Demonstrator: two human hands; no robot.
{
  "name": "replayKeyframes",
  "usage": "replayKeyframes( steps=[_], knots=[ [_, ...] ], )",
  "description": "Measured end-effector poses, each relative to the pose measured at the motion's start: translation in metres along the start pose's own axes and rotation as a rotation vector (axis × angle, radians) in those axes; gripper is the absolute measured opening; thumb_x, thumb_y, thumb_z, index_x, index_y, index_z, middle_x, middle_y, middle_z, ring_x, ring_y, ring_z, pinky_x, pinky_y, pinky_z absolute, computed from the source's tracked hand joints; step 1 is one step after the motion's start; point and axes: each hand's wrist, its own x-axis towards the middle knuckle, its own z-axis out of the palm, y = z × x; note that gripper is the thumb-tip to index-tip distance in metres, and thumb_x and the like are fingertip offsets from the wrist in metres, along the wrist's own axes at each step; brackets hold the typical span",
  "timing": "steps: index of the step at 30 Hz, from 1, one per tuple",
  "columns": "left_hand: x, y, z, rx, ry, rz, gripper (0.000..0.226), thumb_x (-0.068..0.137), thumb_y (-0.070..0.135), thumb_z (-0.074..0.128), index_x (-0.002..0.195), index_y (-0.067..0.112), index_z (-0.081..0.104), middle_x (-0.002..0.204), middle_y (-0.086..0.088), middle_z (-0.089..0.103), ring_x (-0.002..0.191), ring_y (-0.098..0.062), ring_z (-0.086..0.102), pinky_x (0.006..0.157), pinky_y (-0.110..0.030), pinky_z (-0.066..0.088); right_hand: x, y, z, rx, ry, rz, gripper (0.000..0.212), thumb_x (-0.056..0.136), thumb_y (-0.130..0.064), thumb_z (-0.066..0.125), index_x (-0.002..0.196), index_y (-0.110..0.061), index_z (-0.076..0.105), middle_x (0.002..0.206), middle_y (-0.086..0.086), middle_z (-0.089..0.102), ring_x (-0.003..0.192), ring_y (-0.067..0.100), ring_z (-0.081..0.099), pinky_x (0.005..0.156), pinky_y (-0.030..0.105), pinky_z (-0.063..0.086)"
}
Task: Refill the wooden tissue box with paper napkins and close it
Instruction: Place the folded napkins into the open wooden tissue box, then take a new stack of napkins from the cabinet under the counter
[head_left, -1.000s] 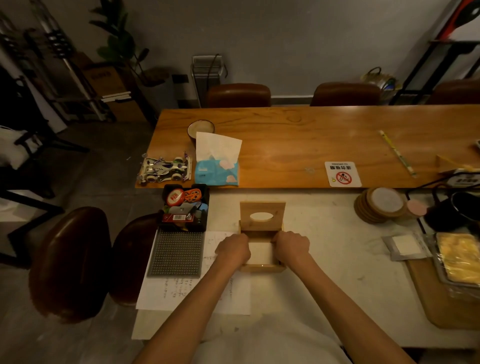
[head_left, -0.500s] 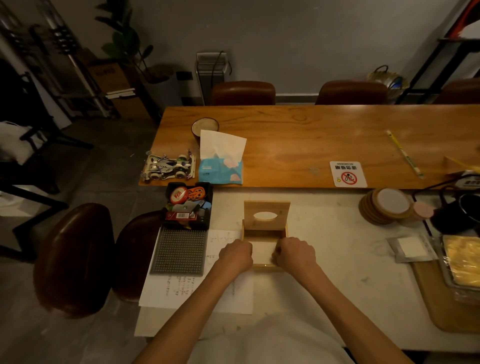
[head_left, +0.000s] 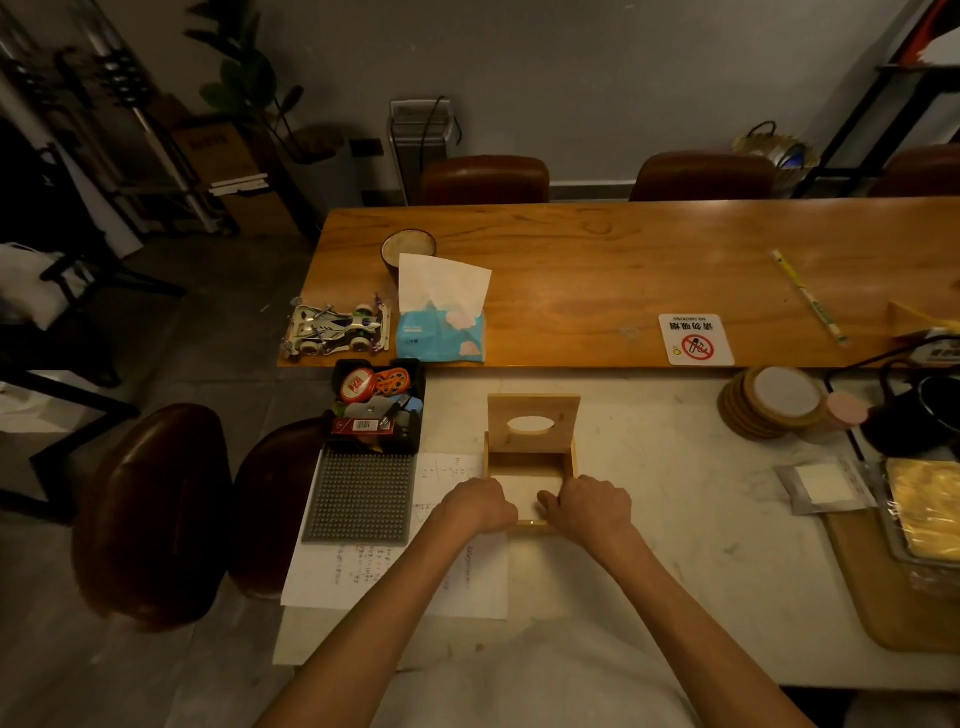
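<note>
From my remote seat I see the wooden tissue box (head_left: 530, 462) sitting open on the pale marble table (head_left: 675, 519), directly ahead of the person, its lid (head_left: 533, 422) standing upright at the far edge with the oval slot facing me. Inside, a pale stack of paper napkins (head_left: 525, 491) lies flat between the side walls. The left hand (head_left: 480, 505) is curled over the box's near-left corner, and the right hand (head_left: 592, 506) is curled over the near-right corner, its fingertips (head_left: 545, 503) dipping onto the napkins; both look clenched around the box edges rather than slack (whether they pinch the napkins themselves I cannot tell, since the knuckles hide the contact). Left of the box lie a sheet of written paper (head_left: 405, 566), partly under the left forearm, a grey studded mat (head_left: 358, 496) on top of it, and a black tray of small items (head_left: 376, 408) just beyond the mat. On the wooden table (head_left: 597, 291) further away stands a blue tissue pack (head_left: 441, 332) with a sheet sticking up, a toy race car (head_left: 337, 328) just beside it. A stack of round coasters (head_left: 774, 402) sits to the right, well apart from the box.
</note>
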Motion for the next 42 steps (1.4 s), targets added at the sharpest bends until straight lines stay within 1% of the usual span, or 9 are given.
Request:
replayKeyframes(
  steps=[7,11,13,17,22,27,32,35,42],
  knots=[
    [-0.007,-0.007,-0.009,-0.002,-0.074,0.105,0.041,0.099,0.028,0.038,0.122,0.006,0.063,0.13,-0.014,0.059,0.109,-0.027,0.057,0.088,-0.036,0.044,-0.006,0.004,0.003,0.161,0.051,-0.004,0.061,0.094,-0.064,0.029,0.079,-0.015,0.062,0.086,-0.003,0.06,0.086,0.021,0.066,0.079,0.035,0.051],
    [-0.024,-0.028,0.003,-0.561,0.294,0.193,0.031,0.099,0.025,0.043,0.107,0.018,0.071,0.111,-0.003,0.07,0.092,-0.013,0.063,0.083,-0.031,0.048,-0.029,0.023,0.009,0.826,0.263,-0.066,0.05,0.098,-0.058,0.026,0.119,-0.029,0.061,0.119,-0.004,0.065,0.105,0.017,0.062,0.092,0.04,0.051],
    [-0.031,-0.033,0.014,-0.844,0.509,0.187,0.029,0.102,0.03,0.041,0.114,0.022,0.065,0.114,0.002,0.066,0.094,-0.01,0.059,0.082,-0.028,0.046,-0.034,0.035,0.013,1.234,0.13,-0.037,0.056,0.098,-0.06,0.021,0.143,-0.033,0.04,0.146,0.0,0.047,0.13,0.025,0.049,0.107,0.047,0.042],
    [-0.008,-0.038,0.042,-1.214,0.212,0.183,0.064,0.092,0.067,0.038,0.149,0.037,0.035,0.152,0.009,0.041,0.14,-0.012,0.037,0.12,-0.042,0.025,-0.037,0.043,0.012,1.679,-0.197,0.065,0.075,0.092,-0.068,0.011,0.151,-0.025,0.032,0.156,0.006,0.034,0.14,0.031,0.037,0.114,0.047,0.03],
    [0.0,-0.036,0.044,-1.23,0.154,0.2,0.052,0.096,0.062,0.032,0.138,0.038,0.051,0.136,0.007,0.06,0.129,-0.01,0.052,0.112,-0.036,0.036,-0.042,0.036,0.004,1.594,-0.192,0.02,0.08,0.09,-0.069,0.003,0.148,-0.026,0.038,0.152,-0.002,0.04,0.14,0.028,0.038,0.114,0.042,0.029],
    [0.028,-0.057,0.065,-1.173,0.107,0.201,0.095,0.067,0.093,0.042,0.147,0.042,0.034,0.154,0.011,0.04,0.144,-0.011,0.033,0.121,-0.046,0.022,-0.041,0.037,0.013,1.562,-0.211,-0.013,0.081,0.088,-0.072,0.005,0.148,-0.028,0.037,0.153,-0.002,0.04,0.139,0.028,0.04,0.116,0.045,0.029],
    [-0.017,-0.039,0.052,-1.032,0.137,0.228,0.078,0.085,0.078,0.035,0.152,0.043,0.018,0.162,0.012,0.021,0.149,-0.013,0.02,0.123,-0.046,0.015,-0.05,0.049,0.026,1.479,-0.182,-0.083,0.083,0.084,-0.078,0.009,0.147,-0.034,0.038,0.154,-0.004,0.038,0.141,0.025,0.037,0.118,0.048,0.025],
    [-0.03,-0.041,0.074,-0.88,0.354,0.187,0.055,0.103,0.05,0.027,0.154,0.032,0.02,0.162,0.005,0.02,0.151,-0.018,0.015,0.123,-0.041,0.011,-0.067,0.059,0.051,1.159,-0.061,-0.086,0.062,0.093,-0.066,0.013,0.142,-0.04,0.04,0.154,-0.003,0.037,0.142,0.022,0.033,0.118,0.05,0.018],
    [-0.048,-0.083,0.196,-0.092,0.383,-0.066,0.078,0.083,0.078,0.004,0.147,0.045,-0.025,0.156,0.001,-0.039,0.144,-0.035,-0.033,0.109,-0.072,-0.013,-0.118,0.052,0.142,0.193,-0.002,-0.17,0.077,0.085,-0.072,0.001,0.153,-0.039,-0.004,0.16,0.002,-0.022,0.146,0.032,-0.024,0.113,0.058,-0.013]
  ],
)
